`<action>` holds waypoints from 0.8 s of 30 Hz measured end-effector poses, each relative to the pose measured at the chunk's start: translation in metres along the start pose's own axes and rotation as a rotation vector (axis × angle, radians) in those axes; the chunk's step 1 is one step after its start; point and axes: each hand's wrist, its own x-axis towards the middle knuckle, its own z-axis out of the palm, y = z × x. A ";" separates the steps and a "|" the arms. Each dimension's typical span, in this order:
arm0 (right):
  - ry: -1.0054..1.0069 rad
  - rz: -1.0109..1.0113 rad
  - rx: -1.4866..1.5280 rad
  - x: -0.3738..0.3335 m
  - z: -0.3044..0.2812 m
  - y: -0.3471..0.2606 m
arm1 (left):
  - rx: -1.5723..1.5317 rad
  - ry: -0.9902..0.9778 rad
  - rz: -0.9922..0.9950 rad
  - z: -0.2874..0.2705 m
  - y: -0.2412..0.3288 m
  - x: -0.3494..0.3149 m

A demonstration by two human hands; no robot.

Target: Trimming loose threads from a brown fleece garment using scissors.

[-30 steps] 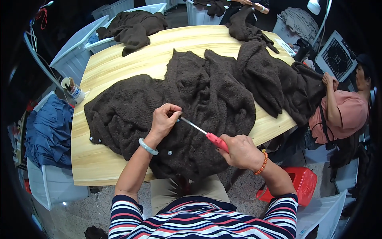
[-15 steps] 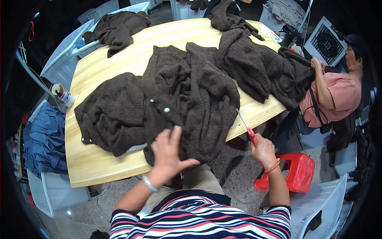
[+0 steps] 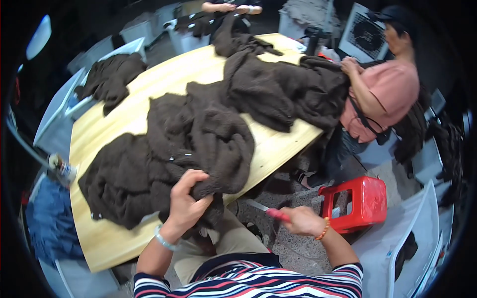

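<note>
A dark brown fuzzy knit garment (image 3: 208,134) lies bunched at the near edge of the wooden table, part of it hanging over toward my lap. My left hand (image 3: 186,206) is closed on its near edge, thumb against the fabric. Small shiny spots show on the knit just beyond that hand. My right hand (image 3: 304,221) is wrapped round the red handle of a slim tool with a narrow metal blade (image 3: 257,205). The blade points left, beyond the table edge and apart from the garment. Its exact kind is not clear.
At the right a co-worker in a pink shirt (image 3: 390,92) handles more brown knitwear (image 3: 278,89). A red plastic stool (image 3: 370,203) stands beside my right arm. Tubs of cloth surround the wooden table (image 3: 104,243), including blue fabric (image 3: 52,218) at left. Another person's hands show at the far side.
My left hand has gone from spread over the garment to gripping its near edge. My right hand has lowered the tool and drawn it away from the fabric. The whole view has shifted.
</note>
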 end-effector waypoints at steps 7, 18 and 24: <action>0.415 -0.808 0.076 0.059 -0.006 -0.043 | -0.269 -0.304 0.181 0.022 0.075 -0.005; 1.119 -0.399 -0.250 0.206 -0.354 0.178 | -0.011 -0.239 0.213 0.021 0.022 -0.007; 0.577 0.139 0.568 0.263 -0.262 0.170 | 0.625 0.101 0.130 -0.026 -0.025 -0.050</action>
